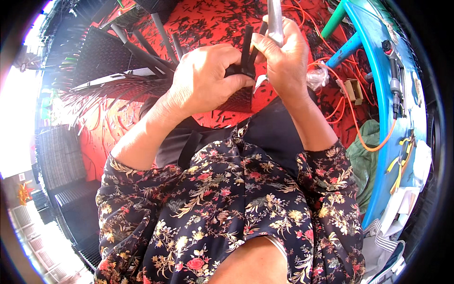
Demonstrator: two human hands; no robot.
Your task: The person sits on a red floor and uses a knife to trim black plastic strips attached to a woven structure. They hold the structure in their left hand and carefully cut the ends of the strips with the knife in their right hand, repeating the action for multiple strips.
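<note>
So, the left hand [203, 79] has its thumb and fingers curled in close, nearly closed, around the lower end of two narrow black strips [247, 46] that stand almost upright between the hands, just above the lap. The right hand [286, 61] has its fingers wrapped firmly about a silver tool [275, 21] – a smooth metal shaft rising past the top edge – with the thumb close beside the strips; whether it also pinches them, I cannot tell. A pale pointed tip [259, 82] shows beneath the right hand, and I cannot tell if it belongs to the tool.

To the left of the hands lies a dark woven panel [104, 56] with a fringe of loose ends [113, 90] along its near side. The red floor [201, 26] is strewn with small black scraps.

On the right, a blue surface [370, 35] carries a slim tool [395, 85] joined to an orange hose [371, 149], with a yellow-and-black item [395, 163] nearer the wearer. Beside that surface sit a small cardboard box [353, 92], crumpled clear plastic [318, 78] and – lower down – a green sack [365, 163].
</note>
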